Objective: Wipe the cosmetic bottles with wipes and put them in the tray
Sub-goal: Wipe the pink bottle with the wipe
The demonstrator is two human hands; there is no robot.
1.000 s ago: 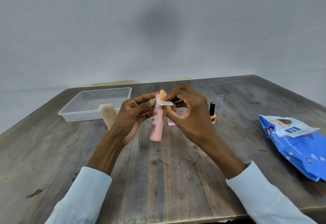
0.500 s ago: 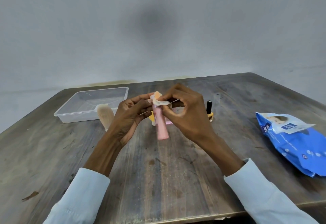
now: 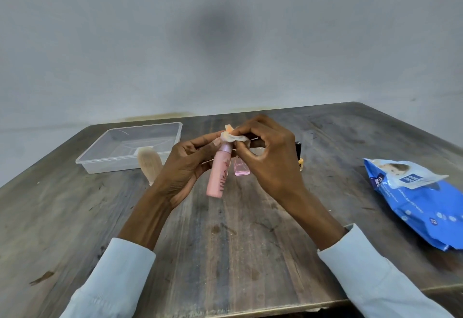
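While the table (image 3: 225,242) bore a clear tray (image 3: 100,162) far left, wipes pack (image 3: 421,207) right, left hand (image 3: 185,170) gripped the pink bottle (image 3: 218,175) above the table, right hand (image 3: 270,160) pinched a wipe (image 3: 235,137) on its top.

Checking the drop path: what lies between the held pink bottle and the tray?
Head view: only a beige bottle, standing by the tray's near wall, partly behind the left hand holding the pink bottle.

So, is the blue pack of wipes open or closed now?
Open. The white flap on the blue wipes pack is peeled up and lies loosely bent, not pressed flat on the pack.
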